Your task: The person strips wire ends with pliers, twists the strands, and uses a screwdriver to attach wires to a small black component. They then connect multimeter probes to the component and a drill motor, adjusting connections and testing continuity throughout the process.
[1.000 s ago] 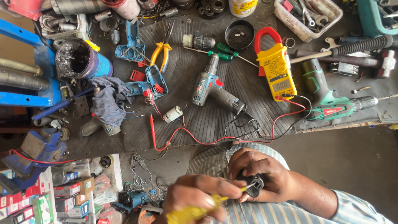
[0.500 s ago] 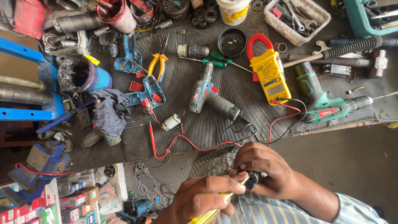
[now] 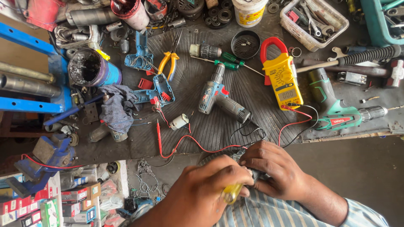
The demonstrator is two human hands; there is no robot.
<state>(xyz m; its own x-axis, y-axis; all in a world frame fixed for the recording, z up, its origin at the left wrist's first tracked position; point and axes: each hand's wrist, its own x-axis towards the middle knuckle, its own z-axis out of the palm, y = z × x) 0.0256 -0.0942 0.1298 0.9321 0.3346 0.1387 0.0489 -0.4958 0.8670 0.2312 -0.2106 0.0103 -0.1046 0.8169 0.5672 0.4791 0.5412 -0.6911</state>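
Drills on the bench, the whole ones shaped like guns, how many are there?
2. A blue-grey cordless drill lies mid-mat, left of the yellow clamp meter. A green drill lies at the bench's right edge. Opened blue housings aren't counted; clutter may hide more.

Cluttered dark workbench (image 3: 252, 90), grey floor (image 3: 357, 168), daylight.

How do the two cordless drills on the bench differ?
The blue-grey drill lies mid-mat, has no bit that I can see, and points up and away. The green drill lies at the bench's right edge, bit fitted, pointing right. Both lie on their sides, apart from both hands.
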